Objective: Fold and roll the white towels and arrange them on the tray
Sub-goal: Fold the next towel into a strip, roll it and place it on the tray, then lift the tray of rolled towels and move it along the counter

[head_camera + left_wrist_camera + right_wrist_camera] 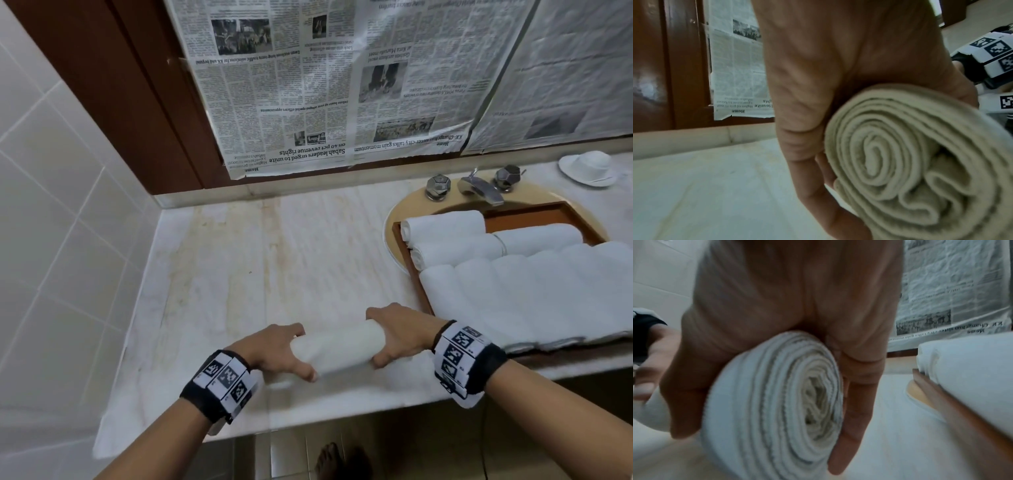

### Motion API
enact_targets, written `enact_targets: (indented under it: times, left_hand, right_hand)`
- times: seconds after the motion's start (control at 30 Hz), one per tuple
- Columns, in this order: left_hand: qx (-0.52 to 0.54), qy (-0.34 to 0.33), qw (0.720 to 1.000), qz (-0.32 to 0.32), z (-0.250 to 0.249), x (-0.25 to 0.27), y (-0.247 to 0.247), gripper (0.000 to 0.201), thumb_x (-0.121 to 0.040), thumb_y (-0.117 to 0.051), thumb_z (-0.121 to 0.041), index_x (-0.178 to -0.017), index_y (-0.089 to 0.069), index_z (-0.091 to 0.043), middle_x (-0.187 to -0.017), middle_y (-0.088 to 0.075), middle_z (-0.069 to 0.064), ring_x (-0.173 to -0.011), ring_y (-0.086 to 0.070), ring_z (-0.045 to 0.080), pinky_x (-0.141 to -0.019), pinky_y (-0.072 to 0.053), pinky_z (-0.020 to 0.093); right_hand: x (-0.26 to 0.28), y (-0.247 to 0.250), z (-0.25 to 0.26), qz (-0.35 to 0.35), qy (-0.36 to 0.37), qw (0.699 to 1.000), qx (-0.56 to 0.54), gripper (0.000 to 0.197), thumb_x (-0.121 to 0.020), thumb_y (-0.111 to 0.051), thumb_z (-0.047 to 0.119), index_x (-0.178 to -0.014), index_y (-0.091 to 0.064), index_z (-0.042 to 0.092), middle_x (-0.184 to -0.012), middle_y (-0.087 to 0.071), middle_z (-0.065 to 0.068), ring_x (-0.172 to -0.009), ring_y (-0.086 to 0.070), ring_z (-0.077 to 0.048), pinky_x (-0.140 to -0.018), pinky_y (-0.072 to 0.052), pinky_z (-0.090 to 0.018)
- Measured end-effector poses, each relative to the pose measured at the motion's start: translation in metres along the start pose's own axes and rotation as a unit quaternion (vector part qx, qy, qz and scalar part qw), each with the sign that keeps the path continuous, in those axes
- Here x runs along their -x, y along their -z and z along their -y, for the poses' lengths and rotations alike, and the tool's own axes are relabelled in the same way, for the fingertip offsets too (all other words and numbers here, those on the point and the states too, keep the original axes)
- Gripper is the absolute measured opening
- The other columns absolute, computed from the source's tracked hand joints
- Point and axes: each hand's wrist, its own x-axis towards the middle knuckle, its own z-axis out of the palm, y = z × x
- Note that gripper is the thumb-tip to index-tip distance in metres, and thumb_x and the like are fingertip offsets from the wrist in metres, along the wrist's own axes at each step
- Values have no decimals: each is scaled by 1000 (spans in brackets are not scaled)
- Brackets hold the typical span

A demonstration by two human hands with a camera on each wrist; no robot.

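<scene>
Now | rolled towel [337,347]: tight white spiral | both hands' fingers [301,371] curled round its ends

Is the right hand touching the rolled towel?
Touching. The right wrist view shows the right hand over the rolled towel, fingers curled around its end.

The towel [337,346] is soft ribbed white cloth, the counter [274,260] smooth veined marble, the tray [411,274] brown wood, the tap [479,188] shiny metal, the wall [51,205] glossy tile, and the newspaper [308,85] matt, crinkled paper.
</scene>
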Motion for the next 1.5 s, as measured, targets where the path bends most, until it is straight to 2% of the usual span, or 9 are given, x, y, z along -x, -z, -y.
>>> enact_targets:
  times: [0.17,0.43,0.6,0.8,0.93,1.03,1.13,1.33,1.5]
  left_hand:
    - [2,-66,996,-61,-27,1,32,73,-57,-86,-61,-112,-46,-35,-104,-63,-7,-88,-64,10,-62,-53,23]
    - [-52,-190,973,-117,-114,-33,64,79,-62,-70,-82,-124,-46,-40,-113,-62,-13,-99,-59,6,-82,-53,27]
    - [-60,-251,955,-146,-186,-71,70,66,-71,-72,-71,-125,-49,-40,-115,-61,-15,-101,-57,8,-80,-46,21]
    - [-72,-282,941,-171,-282,-134,67,69,-71,-70,-74,-127,-52,-37,-121,-60,-16,-109,-56,7,-95,-47,30]
    - [-57,-282,941,-179,-345,-174,66,67,-71,-71,-73,-125,-55,-37,-120,-61,-18,-108,-56,7,-95,-47,31]
    - [-57,-278,940,-190,-386,-207,67,64,-75,-75,-63,-127,-57,-31,-119,-62,-16,-104,-55,7,-88,-41,24]
    - [-65,-274,942,-185,-414,-241,70,63,-76,-73,-61,-127,-59,-27,-121,-65,-6,-106,-58,14,-91,-44,30]
    - [-81,-214,961,-153,-439,-292,73,60,-80,-75,-54,-129,-59,-23,-124,-66,2,-108,-60,20,-91,-45,30]
    - [-100,-116,982,-112,-436,-308,69,69,-75,-67,-70,-134,-53,-36,-132,-60,-5,-114,-57,20,-101,-45,39]
  right_hand:
    - [29,32,-13,-74,17,997,-25,65,-59,-83,50,-110,-47,31,-106,-57,10,-97,-58,-11,-76,-54,-26]
    - [86,95,-81,-178,-5,984,-29,65,-64,-86,38,-121,-56,27,-114,-56,10,-104,-53,-9,-87,-46,-25]
    - [112,128,-152,-231,-13,972,-48,68,-62,-87,39,-121,-56,30,-114,-56,11,-104,-52,-9,-87,-46,-25]
    - [137,175,-256,-261,5,964,-42,69,-58,-85,46,-120,-57,34,-112,-57,19,-101,-53,-3,-87,-43,-21]
    - [144,215,-325,-264,11,964,-35,69,-61,-89,31,-123,-59,29,-113,-57,11,-101,-52,-6,-83,-42,-12]
    - [141,245,-369,-252,-2,966,-59,66,-64,-88,23,-122,-59,30,-113,-56,9,-102,-55,-12,-78,-53,-25]
    - [127,265,-406,-252,-19,967,-33,69,-64,-89,26,-125,-57,28,-116,-55,7,-107,-51,-13,-87,-38,-21]
    - [95,274,-451,-221,-49,973,-44,71,-63,-88,31,-125,-55,30,-116,-55,9,-108,-52,-15,-89,-40,-26]
    - [76,269,-461,-188,-48,980,-47,68,-68,-85,36,-129,-55,31,-119,-57,9,-110,-52,-14,-96,-43,-29]
